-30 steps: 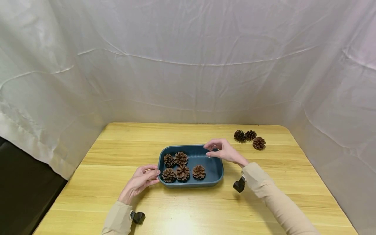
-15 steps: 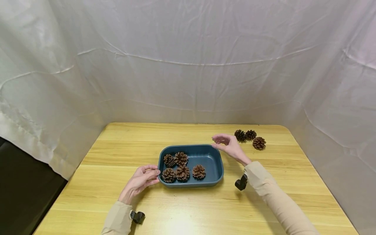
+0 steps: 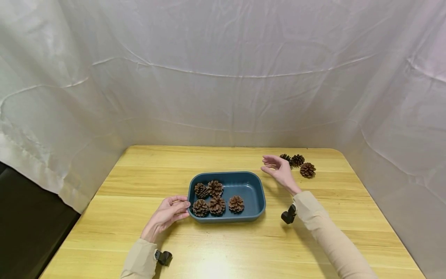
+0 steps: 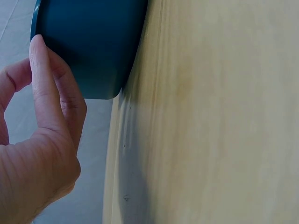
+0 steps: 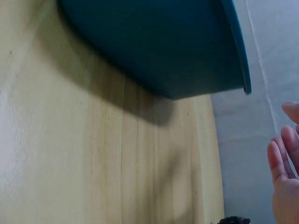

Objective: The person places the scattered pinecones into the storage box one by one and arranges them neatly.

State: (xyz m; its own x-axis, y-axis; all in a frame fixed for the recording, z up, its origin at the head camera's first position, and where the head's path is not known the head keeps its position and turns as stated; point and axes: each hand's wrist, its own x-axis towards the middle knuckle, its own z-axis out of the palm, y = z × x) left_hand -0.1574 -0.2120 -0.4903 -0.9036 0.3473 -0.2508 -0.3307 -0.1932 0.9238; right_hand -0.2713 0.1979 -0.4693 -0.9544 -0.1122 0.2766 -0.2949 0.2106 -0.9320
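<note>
A dark blue rectangular dish [image 3: 249, 197] with rounded corners sits on the table and holds several brown pine cones [image 3: 216, 205], mostly grouped at its left end. My left hand [image 3: 163, 217] holds the dish at its left end, the thumb [image 4: 42, 70] at the rim. Beyond the dish's right end, my right hand [image 3: 283, 172] hovers over the table, fingers loosely bent and nothing between them. Close to its right lie three more cones: a dark one [image 3: 285, 157] partly covered by the hand, another dark one [image 3: 297, 160], and a browner one [image 3: 307, 170].
The light wooden table [image 3: 216, 248] ends at a pale hanging cloth [image 3: 223, 97] behind and on both sides. A black surface [image 3: 31, 228] shows past the table's left edge. Each sleeve carries a small black camera [image 3: 288, 214] at the wrist.
From over the dish's right end, my right hand has moved right and away from me, toward the loose pine cones. The left hand and the dish have stayed in place.
</note>
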